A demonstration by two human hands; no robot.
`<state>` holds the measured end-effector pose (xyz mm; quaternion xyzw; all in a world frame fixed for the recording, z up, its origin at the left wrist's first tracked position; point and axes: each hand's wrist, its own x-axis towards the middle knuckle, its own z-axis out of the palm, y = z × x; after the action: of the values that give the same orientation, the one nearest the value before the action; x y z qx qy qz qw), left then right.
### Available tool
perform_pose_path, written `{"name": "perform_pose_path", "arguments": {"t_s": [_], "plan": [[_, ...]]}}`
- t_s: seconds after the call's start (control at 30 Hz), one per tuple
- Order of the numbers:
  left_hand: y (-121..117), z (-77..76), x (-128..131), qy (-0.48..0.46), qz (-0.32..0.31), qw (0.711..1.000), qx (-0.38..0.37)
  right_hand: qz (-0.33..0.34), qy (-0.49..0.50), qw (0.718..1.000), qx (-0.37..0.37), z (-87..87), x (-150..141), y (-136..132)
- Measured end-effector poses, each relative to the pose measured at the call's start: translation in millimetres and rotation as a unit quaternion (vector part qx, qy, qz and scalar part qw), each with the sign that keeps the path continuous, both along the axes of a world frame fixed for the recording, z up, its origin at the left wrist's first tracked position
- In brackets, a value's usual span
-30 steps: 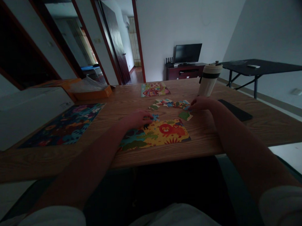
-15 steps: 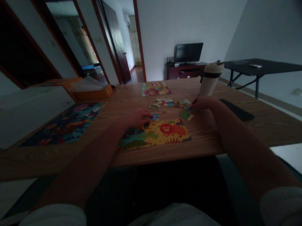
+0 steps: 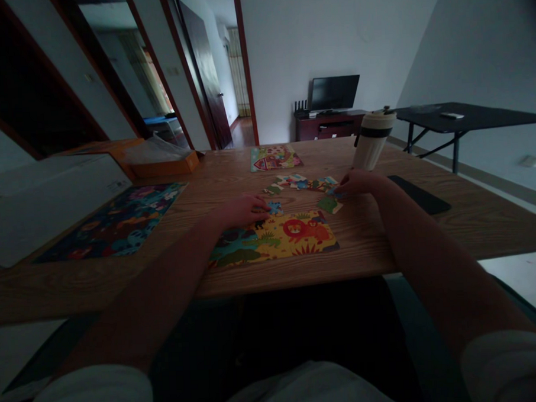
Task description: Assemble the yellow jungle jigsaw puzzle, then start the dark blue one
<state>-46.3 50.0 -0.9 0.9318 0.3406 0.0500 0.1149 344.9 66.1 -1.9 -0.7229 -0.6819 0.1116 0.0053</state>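
A partly joined jigsaw puzzle [image 3: 291,238] lies flat near the table's front edge, with a red lion on yellow at its right and teal at its left. At its upper edge, my left hand [image 3: 246,210] has its fingertips closed on a blue puzzle piece [image 3: 275,208]. Farther right, my right hand [image 3: 356,182] pinches another blue piece [image 3: 333,191], partly hidden by the fingers. Just below that hand rests a green piece [image 3: 327,205]. Several loose puzzle pieces [image 3: 300,182] are spread in an arc beyond the puzzle.
A cream tumbler [image 3: 372,140] stands behind my right hand, with a dark flat object [image 3: 419,194] beside it. A colourful picture board [image 3: 275,157] lies at the back. On the left are a dark picture sheet [image 3: 122,222], a white box [image 3: 50,204] and an orange box [image 3: 164,165].
Both hands stay in nearly the same places, with the blue pieces at their fingertips. The view has shifted very slightly.
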Motion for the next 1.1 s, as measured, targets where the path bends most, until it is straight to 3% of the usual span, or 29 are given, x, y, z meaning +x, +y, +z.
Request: {"name": "perform_pose_path", "arguments": {"t_s": [0.27,0.37,0.47,0.53,0.63,0.7,0.93,1.1], "plan": [[1.2,-2.1,-2.8,0.002,0.001,1.000,-0.002,-0.019,0.002,1.000,-0.006,0.2,0.6,-0.5],[-1.5,1.0,-3.2,0.009,0.017,1.000,0.005,-0.020,0.009,0.997,0.068,3.3,-5.2,-3.4],[-2.1,5.5,-5.7,0.011,0.034,0.999,-0.002,0.050,0.062,0.976,0.202,7.2,-36.2,-14.7],[-0.6,8.6,-9.2,0.009,0.045,0.999,-0.025,0.146,0.114,0.952,0.244,7.2,-70.7,-28.0],[3.9,11.8,-16.3,0.003,0.069,0.997,-0.033,0.337,0.124,0.905,0.229,1.8,-122.1,-49.5],[7.2,12.6,-20.6,0.005,0.074,0.997,-0.026,0.403,0.110,0.886,0.198,-3.3,-143.3,-58.9],[11.9,11.1,-19.5,0.031,-0.005,0.999,-0.023,0.436,0.082,0.877,0.184,-10.8,-146.3,-61.4],[8.9,10.4,-15.9,0.050,-0.005,0.998,-0.027,0.422,0.076,0.883,0.189,-13.3,-149.0,-64.1]]}}
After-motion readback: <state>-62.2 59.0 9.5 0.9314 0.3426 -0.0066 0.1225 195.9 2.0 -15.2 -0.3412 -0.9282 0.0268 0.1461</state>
